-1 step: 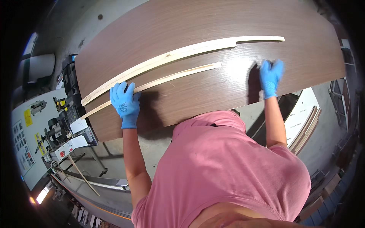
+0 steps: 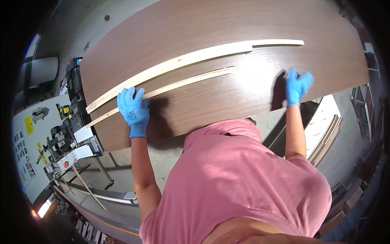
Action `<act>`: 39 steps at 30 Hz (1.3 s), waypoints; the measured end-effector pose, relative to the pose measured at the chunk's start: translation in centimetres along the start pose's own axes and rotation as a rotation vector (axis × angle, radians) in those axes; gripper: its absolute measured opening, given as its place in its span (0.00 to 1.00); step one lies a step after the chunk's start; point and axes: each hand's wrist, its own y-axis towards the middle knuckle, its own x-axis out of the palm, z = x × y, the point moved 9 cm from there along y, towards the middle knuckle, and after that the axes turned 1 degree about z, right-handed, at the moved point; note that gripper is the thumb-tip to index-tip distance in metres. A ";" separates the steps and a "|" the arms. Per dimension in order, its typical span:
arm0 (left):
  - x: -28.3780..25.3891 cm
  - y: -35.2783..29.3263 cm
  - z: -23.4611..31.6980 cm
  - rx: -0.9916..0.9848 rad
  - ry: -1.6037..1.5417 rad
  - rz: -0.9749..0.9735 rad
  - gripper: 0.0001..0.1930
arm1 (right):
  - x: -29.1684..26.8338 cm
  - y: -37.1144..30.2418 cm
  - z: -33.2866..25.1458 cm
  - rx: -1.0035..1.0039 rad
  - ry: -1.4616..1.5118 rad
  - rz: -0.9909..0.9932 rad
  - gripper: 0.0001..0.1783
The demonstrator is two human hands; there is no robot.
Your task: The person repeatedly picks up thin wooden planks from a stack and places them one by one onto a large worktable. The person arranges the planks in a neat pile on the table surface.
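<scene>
My left hand (image 2: 134,112), in a blue glove, rests with spread fingers over a thin wooden strip (image 2: 189,80) on a brown wood-grain board (image 2: 211,105). Its fingertips come close to a longer, thicker wooden strip (image 2: 178,62) lying beyond; whether they touch it I cannot tell. Another pale strip (image 2: 278,42) extends past that one's right end. Over the board's near right part is my right hand (image 2: 298,86), also blue-gloved. It is slightly blurred, its fingers bent but apart, and nothing shows in them.
At the board's left end stands a machine (image 2: 61,140) with a black motor and a red button. A grey panel (image 2: 30,162) with small pictures lies further left. Below the board's right edge are a white sheet (image 2: 325,116) and several stacked boards (image 2: 327,140). Metal rails run at lower left.
My right hand has moved slightly to the right over the board. My left hand and the wooden strips have stayed in place.
</scene>
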 end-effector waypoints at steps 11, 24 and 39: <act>0.1 4.8 3.7 0.095 0.068 0.138 0.16 | -0.3 -3.9 -24.5 -0.852 0.197 -0.115 0.38; 3.0 1.9 -2.1 -0.234 0.010 -0.065 0.59 | 10.5 -11.8 -36.6 -1.200 0.154 -0.556 0.48; 4.0 2.1 -0.1 -0.200 -0.062 0.055 0.55 | 11.9 -17.5 -43.2 -1.271 0.129 -0.529 0.51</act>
